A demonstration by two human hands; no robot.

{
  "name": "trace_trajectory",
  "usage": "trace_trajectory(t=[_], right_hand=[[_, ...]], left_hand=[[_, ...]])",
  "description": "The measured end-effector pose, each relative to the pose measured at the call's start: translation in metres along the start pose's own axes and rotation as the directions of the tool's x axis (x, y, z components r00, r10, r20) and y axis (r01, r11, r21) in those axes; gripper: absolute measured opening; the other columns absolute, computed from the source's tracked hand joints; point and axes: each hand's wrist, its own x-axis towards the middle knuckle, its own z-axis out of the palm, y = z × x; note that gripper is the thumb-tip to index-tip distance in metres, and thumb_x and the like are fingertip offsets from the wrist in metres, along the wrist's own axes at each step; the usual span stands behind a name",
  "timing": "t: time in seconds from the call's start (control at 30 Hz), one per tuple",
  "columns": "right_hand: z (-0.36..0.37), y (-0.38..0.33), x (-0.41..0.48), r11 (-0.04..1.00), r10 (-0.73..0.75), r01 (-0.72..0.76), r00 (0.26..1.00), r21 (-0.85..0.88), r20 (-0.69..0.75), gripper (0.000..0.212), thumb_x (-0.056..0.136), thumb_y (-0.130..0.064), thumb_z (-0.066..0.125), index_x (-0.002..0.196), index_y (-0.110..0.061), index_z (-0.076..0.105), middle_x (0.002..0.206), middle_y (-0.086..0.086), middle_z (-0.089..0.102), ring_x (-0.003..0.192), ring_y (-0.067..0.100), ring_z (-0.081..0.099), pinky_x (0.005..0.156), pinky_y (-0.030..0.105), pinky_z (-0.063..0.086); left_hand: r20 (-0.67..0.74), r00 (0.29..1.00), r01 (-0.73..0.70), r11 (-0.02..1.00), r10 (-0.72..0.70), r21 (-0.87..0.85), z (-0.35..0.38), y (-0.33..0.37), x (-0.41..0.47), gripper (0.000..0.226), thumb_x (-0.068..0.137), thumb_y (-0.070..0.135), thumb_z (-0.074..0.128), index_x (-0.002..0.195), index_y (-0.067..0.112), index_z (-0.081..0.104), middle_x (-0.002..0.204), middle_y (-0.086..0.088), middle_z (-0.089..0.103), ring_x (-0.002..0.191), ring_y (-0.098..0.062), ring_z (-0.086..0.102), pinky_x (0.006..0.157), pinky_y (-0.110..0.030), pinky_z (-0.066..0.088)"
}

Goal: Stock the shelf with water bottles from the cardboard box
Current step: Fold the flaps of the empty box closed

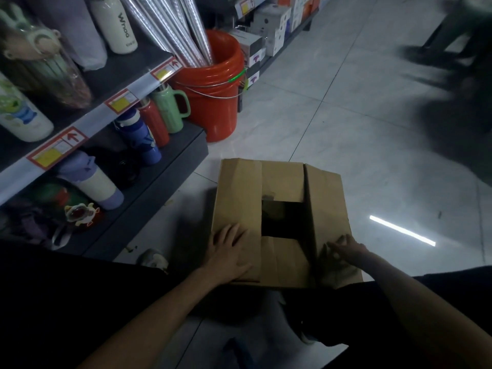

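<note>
The left hand (230, 251) and right hand (343, 249) rest flat, gripping nothing, on the half-closed flaps of the cardboard box (282, 182) on the floor, contents hidden, so stocking the partly filled shelf (170, 161) beyond seems barely begun.

The cream bottle (115, 22) on the upper shelf (91, 119) carries one dark brand word along its side, read as "Wmoo"; the smaller line below it is too small to read; the price labels (121, 101) on the shelf edge show red arrows and yellow fields; their print is blurred.
</note>
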Motion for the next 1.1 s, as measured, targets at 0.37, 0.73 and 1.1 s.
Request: trace_trajectory(t=[0.37, 0.73, 1.1], right_hand=[[-0.014, -0.022, -0.049, 0.980, -0.057, -0.050, 0.862, -0.195, -0.504, 0.060, 0.088, -0.055, 0.065, 0.122, -0.009, 0.045, 0.119, 0.019, 0.059, 0.111, 0.042, 0.059, 0.089, 0.050, 0.053], [0.063, -0.110, -0.113, 0.759, -0.608, 0.523, 0.782, -0.386, -0.135, 0.044, 0.100, -0.054, 0.047, 0.130, -0.023, 0.054, 0.122, 0.014, 0.060, 0.113, 0.039, 0.059, 0.091, 0.041, 0.048], [0.111, -0.035, -0.063, 0.633, -0.507, 0.460, 0.854, -0.622, 0.115, 0.088, 0.090, -0.081, 0.037, 0.154, -0.054, -0.018, 0.168, 0.015, -0.022, 0.151, 0.054, -0.012, 0.110, 0.065, 0.040]], left_hand=[[-0.110, 0.994, -0.009, 0.999, 0.005, -0.034, 0.010, -0.016, 0.000, 0.086, 0.091, 0.072, 0.042, 0.161, 0.037, 0.006, 0.170, 0.002, -0.003, 0.156, -0.020, -0.004, 0.124, -0.053, 0.008], [-0.246, 0.965, 0.049, 0.984, -0.091, -0.174, 0.026, -0.019, -0.006, 0.080, 0.079, 0.058, 0.026, 0.157, 0.040, 0.029, 0.168, 0.002, 0.017, 0.155, -0.025, 0.009, 0.117, -0.070, 0.012], [-0.248, 0.939, 0.157, 0.940, -0.236, -0.302, 0.049, -0.014, -0.012, 0.076, 0.092, 0.065, 0.041, 0.159, 0.032, 0.028, 0.168, -0.007, 0.015, 0.156, -0.032, 0.006, 0.107, -0.060, 0.043]])
